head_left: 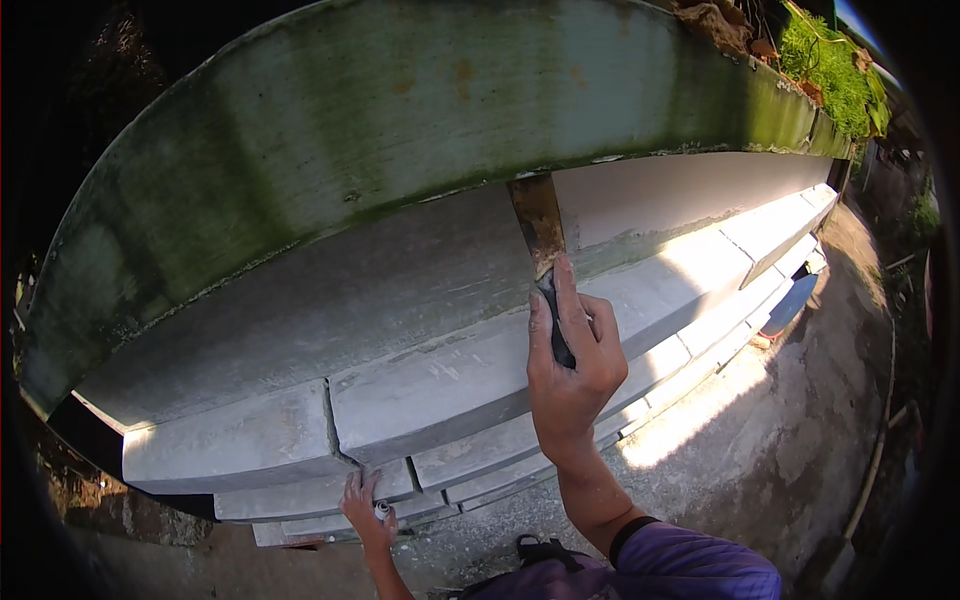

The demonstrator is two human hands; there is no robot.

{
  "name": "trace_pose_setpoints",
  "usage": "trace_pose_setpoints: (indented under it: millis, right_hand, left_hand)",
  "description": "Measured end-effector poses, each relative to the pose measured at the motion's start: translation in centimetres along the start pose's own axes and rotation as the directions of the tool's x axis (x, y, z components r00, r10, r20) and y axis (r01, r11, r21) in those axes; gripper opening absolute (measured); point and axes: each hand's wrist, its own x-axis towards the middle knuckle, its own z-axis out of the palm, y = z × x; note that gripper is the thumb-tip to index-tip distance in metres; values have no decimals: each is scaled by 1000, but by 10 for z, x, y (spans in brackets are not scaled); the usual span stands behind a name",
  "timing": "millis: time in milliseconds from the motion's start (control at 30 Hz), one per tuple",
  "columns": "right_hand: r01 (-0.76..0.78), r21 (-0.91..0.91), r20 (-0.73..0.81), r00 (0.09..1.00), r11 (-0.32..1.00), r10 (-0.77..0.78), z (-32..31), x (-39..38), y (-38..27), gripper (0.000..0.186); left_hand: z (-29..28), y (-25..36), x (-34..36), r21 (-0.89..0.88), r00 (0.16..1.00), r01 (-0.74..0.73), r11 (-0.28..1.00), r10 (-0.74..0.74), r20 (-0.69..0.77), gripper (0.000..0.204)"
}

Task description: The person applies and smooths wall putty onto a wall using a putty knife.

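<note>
A purple sleeve (pixel 700 572) lies nearest. The right hand (pixel 577 360) is clamped on a scraper (pixel 540 230), blade upward before the pale wall (pixel 330 290). The left hand (pixel 366 508) is by the lower steps (pixel 440 385), a small white thing (pixel 382 510) at its fingers; whether gripped, I cannot tell. Above, a green-stained ledge (pixel 380 100) overhangs the wall, crowding the blade's tip. Plants (pixel 822 62) grow farther right.

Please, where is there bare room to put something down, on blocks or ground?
The long block has a bare top between the dark gap and right hand; ground above the purple sleeve looks bare too. Crowded: around the scraper and left hand.
</note>
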Motion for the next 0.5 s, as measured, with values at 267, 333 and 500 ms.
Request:
trace_pose_setpoints:
  millis: [267,333,500]
  right_hand:
    - [-1,17,3,1000,1000,1,1,-5,-2,55]
    - [3,0,-5,1000,1000,-3,-2,4,-4,56]
    - [-3,21,24,1000,1000,3,2,-9,-9,55]
  left_hand:
    - [0,-3,1,17,1000,-27,999,27,1,73]
    - [0,-1,-3,-11,1000,-27,1000,27,4,73]
    - [3,-2,-1,-13,1000,-9,1000,9,11,72]
